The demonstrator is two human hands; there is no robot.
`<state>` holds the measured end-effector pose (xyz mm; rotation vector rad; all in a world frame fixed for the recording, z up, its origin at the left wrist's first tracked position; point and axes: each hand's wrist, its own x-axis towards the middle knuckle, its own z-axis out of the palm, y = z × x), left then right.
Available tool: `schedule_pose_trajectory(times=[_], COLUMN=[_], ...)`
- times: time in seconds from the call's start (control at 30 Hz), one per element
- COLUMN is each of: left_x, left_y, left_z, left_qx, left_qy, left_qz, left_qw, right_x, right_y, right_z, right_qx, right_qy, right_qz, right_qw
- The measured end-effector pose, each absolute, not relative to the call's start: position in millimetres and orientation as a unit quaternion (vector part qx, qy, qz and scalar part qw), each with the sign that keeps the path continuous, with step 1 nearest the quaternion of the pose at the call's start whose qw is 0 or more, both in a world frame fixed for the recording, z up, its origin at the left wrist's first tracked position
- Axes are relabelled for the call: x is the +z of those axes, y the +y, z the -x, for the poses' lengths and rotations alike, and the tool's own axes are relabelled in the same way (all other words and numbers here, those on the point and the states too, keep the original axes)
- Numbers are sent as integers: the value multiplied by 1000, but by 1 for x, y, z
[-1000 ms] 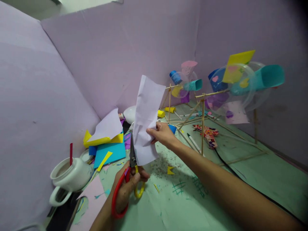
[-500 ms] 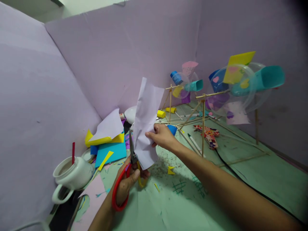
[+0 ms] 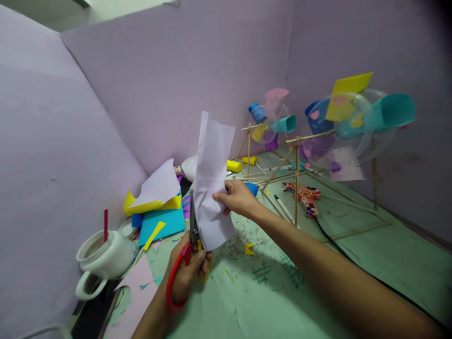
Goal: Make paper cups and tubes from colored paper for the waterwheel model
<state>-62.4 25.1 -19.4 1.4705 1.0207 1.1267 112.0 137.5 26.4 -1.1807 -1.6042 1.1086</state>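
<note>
My left hand (image 3: pixel 187 273) is closed round the handles of a pair of scissors (image 3: pixel 176 278), one loop red and the other yellow. The blades point up and lie along the left edge of a folded white sheet of paper (image 3: pixel 213 155). Pinched at its right side, the paper stands nearly upright in my right hand (image 3: pixel 240 198), thumb in front and the other fingers mostly behind. Part of one blade seems hidden by the sheet. Below the hands, small yellow scraps (image 3: pixel 249 248) lie on the green table cover (image 3: pixel 226 310).
Two stick-framed wheels with paper cups, the nearer wheel (image 3: pixel 353 122) and the farther wheel (image 3: pixel 266 125), stand at right. A patterned glue gun (image 3: pixel 305 197) trails a black cable. Left are a white teapot (image 3: pixel 109 254) and stacked coloured paper (image 3: pixel 162 223).
The scissor handles have come closer together and the blades have closed along the paper's edge. The sheet has shifted slightly left. The right hand keeps its pinch.
</note>
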Motion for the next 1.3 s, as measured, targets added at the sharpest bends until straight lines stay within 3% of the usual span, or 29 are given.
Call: schedule_pose_trajectory(times=[0.4, 0.8, 1.3], left_x=[-4, -16, -15], left_y=[23, 30, 24], left_z=[63, 66, 65], left_qx=[464, 488, 469], left_qy=[422, 399, 425], left_qz=[-541, -627, -579], left_qw=[560, 458, 514], right_x=[29, 30, 26], right_y=[132, 128, 132], right_z=[-111, -109, -109], right_qx=[344, 275, 260], right_qy=[-696, -733, -736], right_qz=[499, 507, 514], right_qw=[384, 362, 356])
